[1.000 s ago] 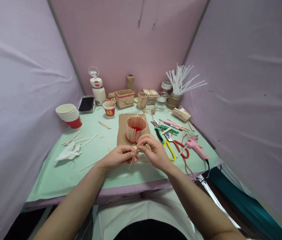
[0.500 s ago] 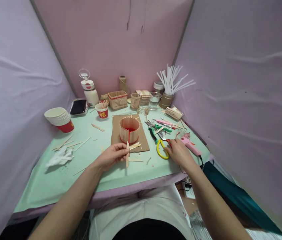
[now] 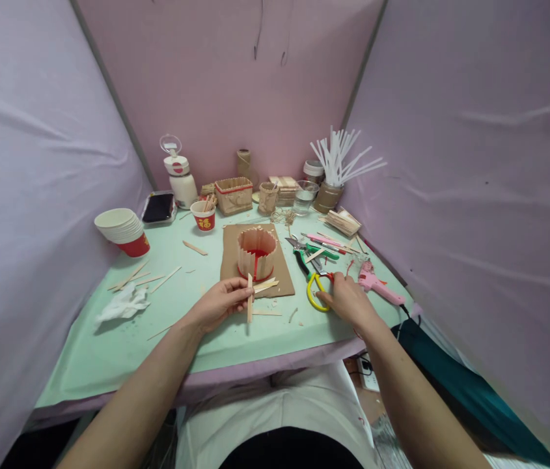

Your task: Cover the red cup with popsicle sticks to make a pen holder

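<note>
Between the thumb and fingers of my left hand (image 3: 226,301) is a flat wooden craft stick (image 3: 250,306), held upright near the table's front. Just beyond it, a round cup-like holder of sticks (image 3: 256,255), with a red base band and red inside, stands on a brown cardboard piece (image 3: 285,277). My right hand (image 3: 350,298) is closed over the handles of scissors (image 3: 311,294) with a yellow loop and some red. Its thumb reaches the yellow loop; most of its fingertips are hidden. Loose pale stick pieces (image 3: 265,285) lie by the left fingers.
Green-handled pliers (image 3: 300,260) and a pink glue gun (image 3: 379,285) lie at the right. Farther back are a stick basket (image 3: 233,197), a glass of water (image 3: 305,198) and a jar of white sticks (image 3: 328,197). Stacked paper cups (image 3: 123,233) and crumpled tissue (image 3: 123,305) sit left.
The view has shifted slightly, so the table's things appear a little farther right. My right hand stays at the scissors, and my left hand keeps its hold on the stick.
</note>
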### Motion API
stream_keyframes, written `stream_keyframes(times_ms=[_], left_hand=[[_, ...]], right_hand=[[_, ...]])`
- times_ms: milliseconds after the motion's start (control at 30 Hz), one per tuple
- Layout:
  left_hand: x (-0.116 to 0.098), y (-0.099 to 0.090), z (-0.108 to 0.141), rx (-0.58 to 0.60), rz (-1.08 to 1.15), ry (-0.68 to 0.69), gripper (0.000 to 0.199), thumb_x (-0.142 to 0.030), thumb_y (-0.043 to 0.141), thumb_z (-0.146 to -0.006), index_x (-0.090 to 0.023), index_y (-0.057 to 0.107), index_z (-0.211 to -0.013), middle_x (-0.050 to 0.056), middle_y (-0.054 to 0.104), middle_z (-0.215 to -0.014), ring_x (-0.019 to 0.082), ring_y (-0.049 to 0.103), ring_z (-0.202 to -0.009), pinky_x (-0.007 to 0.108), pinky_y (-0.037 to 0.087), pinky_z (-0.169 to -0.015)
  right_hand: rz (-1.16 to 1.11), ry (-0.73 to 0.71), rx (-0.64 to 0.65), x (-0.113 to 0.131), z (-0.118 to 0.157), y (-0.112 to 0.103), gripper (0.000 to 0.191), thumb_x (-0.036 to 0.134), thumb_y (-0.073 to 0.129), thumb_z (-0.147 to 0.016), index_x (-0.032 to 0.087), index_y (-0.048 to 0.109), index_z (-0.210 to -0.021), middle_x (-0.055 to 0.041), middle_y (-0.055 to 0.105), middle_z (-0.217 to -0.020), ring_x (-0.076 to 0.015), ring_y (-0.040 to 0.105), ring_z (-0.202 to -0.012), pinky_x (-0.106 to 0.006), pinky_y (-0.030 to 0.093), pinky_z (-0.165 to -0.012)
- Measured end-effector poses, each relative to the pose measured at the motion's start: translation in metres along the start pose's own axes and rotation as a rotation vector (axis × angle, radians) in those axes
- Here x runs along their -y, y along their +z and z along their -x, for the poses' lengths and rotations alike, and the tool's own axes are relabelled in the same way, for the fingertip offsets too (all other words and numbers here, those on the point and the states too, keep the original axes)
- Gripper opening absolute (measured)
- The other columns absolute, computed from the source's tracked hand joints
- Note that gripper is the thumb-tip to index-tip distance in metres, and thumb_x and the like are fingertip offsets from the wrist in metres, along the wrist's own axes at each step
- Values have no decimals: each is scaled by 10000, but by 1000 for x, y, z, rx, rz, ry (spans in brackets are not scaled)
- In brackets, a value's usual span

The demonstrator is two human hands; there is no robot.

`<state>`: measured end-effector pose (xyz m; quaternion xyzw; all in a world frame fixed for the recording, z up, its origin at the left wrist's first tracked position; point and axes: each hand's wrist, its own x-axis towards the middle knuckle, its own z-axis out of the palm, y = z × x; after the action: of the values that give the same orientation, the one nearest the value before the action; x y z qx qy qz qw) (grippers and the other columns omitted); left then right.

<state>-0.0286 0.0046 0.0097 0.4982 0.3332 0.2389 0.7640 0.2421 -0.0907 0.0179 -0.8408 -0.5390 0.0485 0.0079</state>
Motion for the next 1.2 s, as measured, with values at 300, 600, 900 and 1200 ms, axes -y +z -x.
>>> stream_keyframes(times_ms=[300, 600, 900, 1200], left_hand=[[1, -2, -2, -106, 47, 70, 262, -349, 758, -673, -136, 622, -745, -13, 557, -666, 49, 473, -543, 164, 387, -508], [-2, -3, -5, -328, 179, 154, 313, -339, 786, -636, -131, 574, -735, -18, 580, -614, 55, 569, -515, 164, 507, -544], [8, -1, 18, -353, 304, 185, 282, -233, 792, -636, -120, 604, -813, 16, 646, -744, 75, 631, -630, 183, 551, -643], [16, 22, 49, -435, 399, 250, 306, -274, 774, -657, -156, 578, -860, -11, 598, -789, 104, 605, -715, 264, 575, -642]], right_hand=[[-71, -14, 148, -17, 32, -30, 265, 338, 491, -771, 128, 539, -925, -110, 628, -820, -209, 575, -695, -276, 313, -540], [-653, -6, 228, -50, 72, -14, 364, 424, 556, -726, 173, 583, -989, -66, 664, -833, -214, 614, -733, -298, 450, -640], [-1204, -147, 388, 26, 110, 5, 264, 278, 604, -717, 219, 498, -951, 12, 541, -806, -146, 543, -730, -250, 449, -651], [-1096, -209, 347, 77, 128, 16, 327, 395, 600, -739, 224, 458, -979, 49, 438, -726, -126, 438, -636, -254, 401, -617]])
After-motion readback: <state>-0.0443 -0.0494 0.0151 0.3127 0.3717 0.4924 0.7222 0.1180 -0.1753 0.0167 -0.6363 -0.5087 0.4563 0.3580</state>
